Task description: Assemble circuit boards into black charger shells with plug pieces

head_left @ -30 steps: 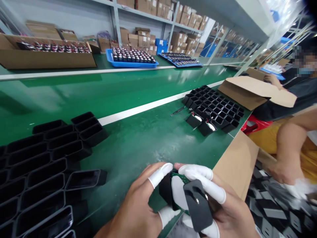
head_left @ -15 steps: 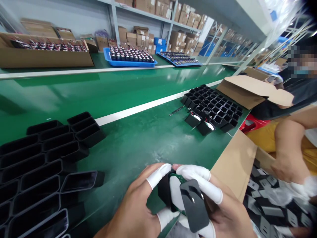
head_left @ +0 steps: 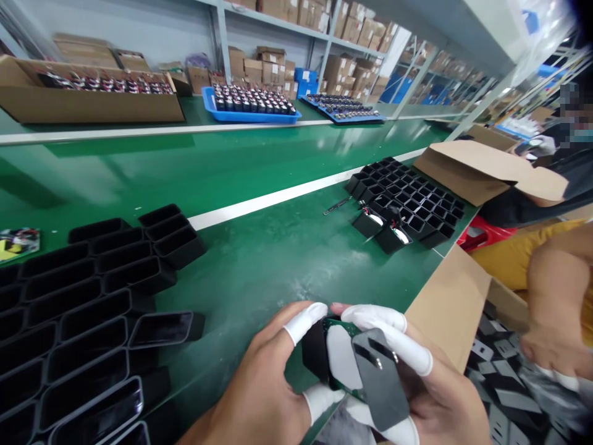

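Low in the middle of the view, my left hand (head_left: pixel 264 371) is closed around a black plastic housing (head_left: pixel 315 355), its thumb and a finger on opposite edges. Green circuit board (head_left: pixel 334 322) shows at the housing's mouth, with a pale grey pad (head_left: pixel 341 358) over it. My right hand (head_left: pixel 447 389) grips a flat dark grey cover plate (head_left: pixel 380 389) with rounded corners and two slots, held tilted beside the open end. Right fingertips also reach the housing's top edge. White finger cots cover several fingertips. The far side of the housing is hidden.
Rows of open black housings (head_left: pixel 88 364) stand at left, and another block of them (head_left: pixel 403 191) at back right. A cardboard box (head_left: pixel 445 300) of grey plates lies at right, where another person's hand (head_left: pixel 551 346) reaches in. Blue trays (head_left: pixel 254 116) line the back.
The whole view has shifted a little, so things sit further right, and a circuit board has come into view at the left edge. Both hands keep their hold on the housing and plate.
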A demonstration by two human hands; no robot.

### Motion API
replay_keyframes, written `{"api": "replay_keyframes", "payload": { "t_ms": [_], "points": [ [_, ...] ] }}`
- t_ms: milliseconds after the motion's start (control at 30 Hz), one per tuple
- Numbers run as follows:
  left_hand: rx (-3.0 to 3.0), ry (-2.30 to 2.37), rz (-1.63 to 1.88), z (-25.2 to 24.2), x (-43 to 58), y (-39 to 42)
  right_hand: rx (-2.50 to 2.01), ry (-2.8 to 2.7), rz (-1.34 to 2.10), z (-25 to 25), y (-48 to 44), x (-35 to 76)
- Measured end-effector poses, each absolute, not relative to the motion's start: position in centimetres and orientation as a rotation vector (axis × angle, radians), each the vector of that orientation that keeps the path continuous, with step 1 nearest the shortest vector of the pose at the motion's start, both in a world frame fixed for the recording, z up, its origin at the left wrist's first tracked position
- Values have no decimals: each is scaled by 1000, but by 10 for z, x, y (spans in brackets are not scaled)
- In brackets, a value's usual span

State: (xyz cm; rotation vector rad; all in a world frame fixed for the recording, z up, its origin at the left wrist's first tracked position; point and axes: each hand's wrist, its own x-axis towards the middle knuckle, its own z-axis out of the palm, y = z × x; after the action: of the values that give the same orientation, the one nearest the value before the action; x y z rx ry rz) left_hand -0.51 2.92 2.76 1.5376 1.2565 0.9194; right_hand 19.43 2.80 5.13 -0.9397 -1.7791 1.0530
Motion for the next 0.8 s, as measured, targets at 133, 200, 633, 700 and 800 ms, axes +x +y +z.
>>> {"api": "replay_keyframes", "payload": {
  "t_ms": [133,200,633,700,800],
  "points": [
    [1541,1281,903,28,-4,31,-905,-1851,1061,53,32,197],
    [1564,1295,890,29,-5,32,-904,-1878,1031,54,35,198],
    [1577,1291,864,28,-6,32,-1070,-1824,1029,51,19,197],
    [1579,1274,868,28,-6,32,-1071,-1866,1026,50,20,199],
    [1599,1247,873,28,-7,33,-1052,-1967,980,52,22,200]
  ]
}}
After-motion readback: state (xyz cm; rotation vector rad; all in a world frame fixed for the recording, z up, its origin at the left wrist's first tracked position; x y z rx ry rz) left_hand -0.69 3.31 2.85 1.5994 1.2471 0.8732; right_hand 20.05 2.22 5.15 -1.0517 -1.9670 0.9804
